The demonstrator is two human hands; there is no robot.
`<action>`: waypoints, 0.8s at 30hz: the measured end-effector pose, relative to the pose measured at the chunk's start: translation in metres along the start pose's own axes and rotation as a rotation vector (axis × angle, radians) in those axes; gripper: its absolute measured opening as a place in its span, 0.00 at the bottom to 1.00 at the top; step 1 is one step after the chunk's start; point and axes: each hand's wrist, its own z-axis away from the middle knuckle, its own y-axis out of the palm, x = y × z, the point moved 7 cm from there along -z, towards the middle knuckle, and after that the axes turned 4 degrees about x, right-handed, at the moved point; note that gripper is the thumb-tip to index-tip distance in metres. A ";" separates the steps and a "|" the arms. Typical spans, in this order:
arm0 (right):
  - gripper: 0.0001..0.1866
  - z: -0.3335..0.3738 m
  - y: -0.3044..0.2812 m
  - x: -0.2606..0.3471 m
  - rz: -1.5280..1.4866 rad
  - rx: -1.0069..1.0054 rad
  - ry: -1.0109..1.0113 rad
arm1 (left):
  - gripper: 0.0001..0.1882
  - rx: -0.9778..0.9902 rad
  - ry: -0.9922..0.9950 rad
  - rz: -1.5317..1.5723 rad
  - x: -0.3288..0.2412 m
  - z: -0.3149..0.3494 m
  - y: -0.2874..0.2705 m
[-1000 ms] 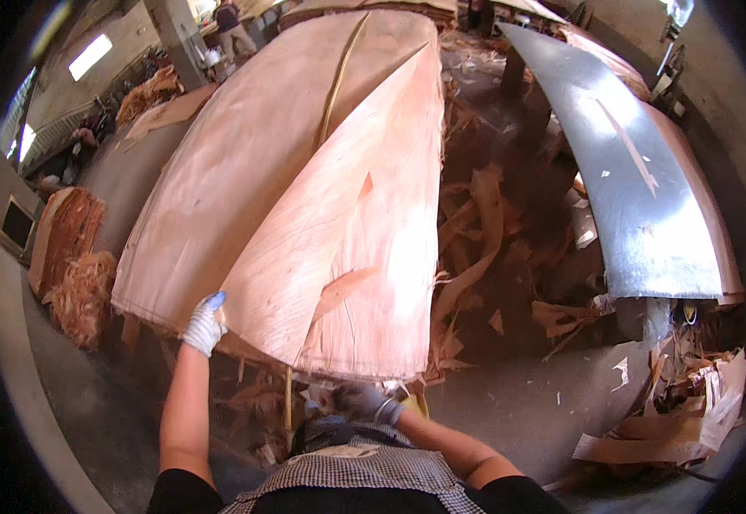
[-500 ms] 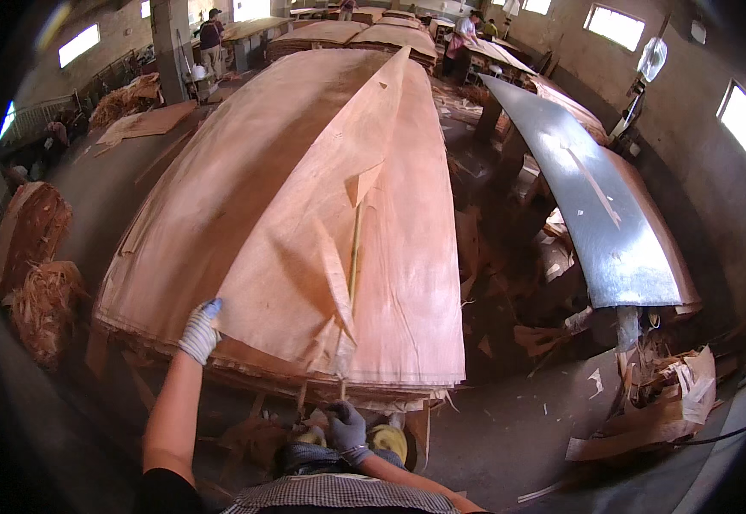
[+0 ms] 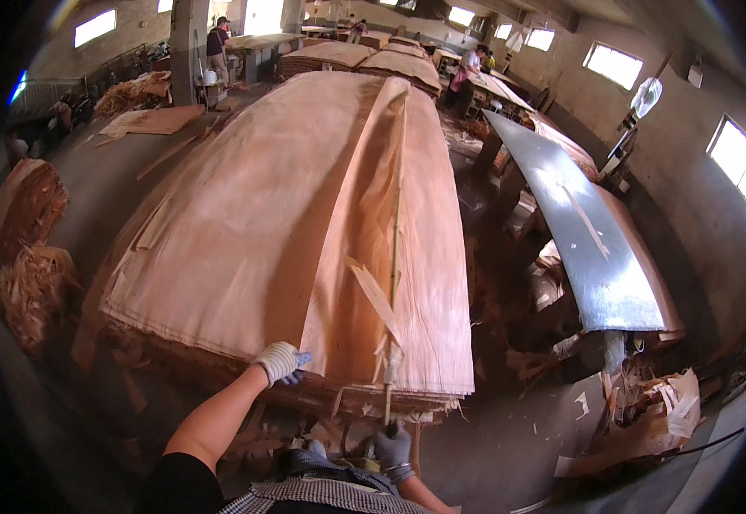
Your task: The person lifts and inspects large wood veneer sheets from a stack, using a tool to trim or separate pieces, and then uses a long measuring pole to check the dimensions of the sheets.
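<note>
A large stack of reddish-brown wood veneer sheets [image 3: 244, 214] fills the middle of the view. On top, a loose veneer sheet [image 3: 326, 295] is folded and rippled toward the right side. My left hand [image 3: 280, 363], in a striped glove with blue fingertips, pinches its near left corner at the stack's front edge. A long thin stick [image 3: 396, 231] runs lengthwise along the folded sheet. My right hand [image 3: 393, 447], in a grey glove, is closed round the stick's near end, close to my body. A torn veneer strip [image 3: 375, 300] lies across the stick.
To the right stands a bench with a shiny metal sheet [image 3: 591, 231] on top. Veneer scraps [image 3: 664, 411] lie on the floor near it, and bundled scraps [image 3: 35, 291] stand at left. Further veneer stacks [image 3: 326, 56] and several people are at the back, beside a pillar [image 3: 186, 51].
My left hand has moved right with the sheet's corner, and the sheet has folded over toward the stick. My right hand and the stick have shifted slightly right; the whole view has tilted up.
</note>
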 end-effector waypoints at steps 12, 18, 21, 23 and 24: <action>0.12 0.018 0.161 -0.004 -0.189 0.530 0.388 | 0.26 -0.253 0.026 0.181 0.075 0.095 -0.057; 0.16 -0.030 0.135 0.046 -0.128 0.304 -0.149 | 0.24 -0.118 0.010 0.400 0.146 0.100 -0.005; 0.16 -0.065 0.152 0.057 -0.391 0.382 0.472 | 0.23 -0.381 0.729 -0.297 0.106 0.119 0.014; 0.15 -0.076 0.148 0.107 -0.371 0.451 0.234 | 0.23 0.196 0.275 0.187 0.137 0.100 0.047; 0.14 -0.079 0.135 0.119 -0.341 0.370 0.277 | 0.23 0.332 0.074 0.443 0.147 0.102 0.056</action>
